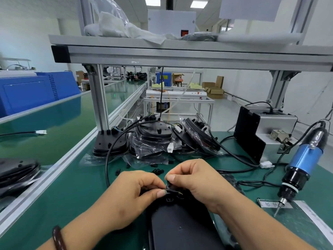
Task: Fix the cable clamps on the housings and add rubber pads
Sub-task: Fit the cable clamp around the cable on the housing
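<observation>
Clamp (169, 184): pinched by right hand (196, 179) over housing (180, 230) end, likely for seating | cable (170, 190): pinched down by left hand (133, 192), kept under clamp

A white label (275, 203) at four o'clock bears dark handwritten characters, too blurred to read; nothing else is legible.

A housing (180, 230) is lying nearest on the bench (72, 195). Bagged housings (153, 141) are sitting behind it. An electric screwdriver (304, 159) is leaning at the right.

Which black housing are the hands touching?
The nearest housing, bottom middle: left hand pinches its cable, right hand a clamp. The others lie farther back.
</observation>
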Demonstrator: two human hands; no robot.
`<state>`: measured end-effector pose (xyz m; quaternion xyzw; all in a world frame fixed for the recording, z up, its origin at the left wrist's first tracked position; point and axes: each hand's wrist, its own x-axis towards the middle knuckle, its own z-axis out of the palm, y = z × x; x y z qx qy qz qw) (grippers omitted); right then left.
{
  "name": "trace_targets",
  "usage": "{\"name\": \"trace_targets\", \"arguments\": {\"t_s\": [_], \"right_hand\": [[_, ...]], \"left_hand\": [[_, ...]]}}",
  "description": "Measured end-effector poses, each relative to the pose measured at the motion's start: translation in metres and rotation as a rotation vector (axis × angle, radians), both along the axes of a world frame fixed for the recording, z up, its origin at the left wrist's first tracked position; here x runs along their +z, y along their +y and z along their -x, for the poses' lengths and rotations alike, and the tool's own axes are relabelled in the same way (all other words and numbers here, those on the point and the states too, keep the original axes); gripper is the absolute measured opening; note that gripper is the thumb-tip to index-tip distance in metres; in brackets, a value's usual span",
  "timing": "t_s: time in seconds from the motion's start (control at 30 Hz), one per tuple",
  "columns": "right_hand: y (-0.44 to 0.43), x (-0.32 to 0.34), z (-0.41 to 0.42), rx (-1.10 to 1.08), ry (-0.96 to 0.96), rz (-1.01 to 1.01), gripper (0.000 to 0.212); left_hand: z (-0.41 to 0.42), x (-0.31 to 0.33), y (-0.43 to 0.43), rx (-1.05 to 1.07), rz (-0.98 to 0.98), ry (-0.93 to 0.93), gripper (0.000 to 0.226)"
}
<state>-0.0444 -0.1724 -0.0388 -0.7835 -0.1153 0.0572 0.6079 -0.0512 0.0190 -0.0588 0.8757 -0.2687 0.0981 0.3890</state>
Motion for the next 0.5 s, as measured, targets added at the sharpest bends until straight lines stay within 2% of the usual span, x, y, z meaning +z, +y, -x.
{"name": "trace_targets", "arguments": {"t_s": [0.4,0.5], "right_hand": [[-0.0045,0.0016,-0.0021,0.041,0.137,-0.131,0.017],[-0.0036,0.0008,-0.0024,0.037,0.059,-0.065,0.018]], "left_hand": [[0.0008,-0.004,-0.0004,-0.007,-0.045,-0.183,0.016],[0.0025,-0.0034,0.0001,0.0,-0.062,-0.209,0.013]]}}
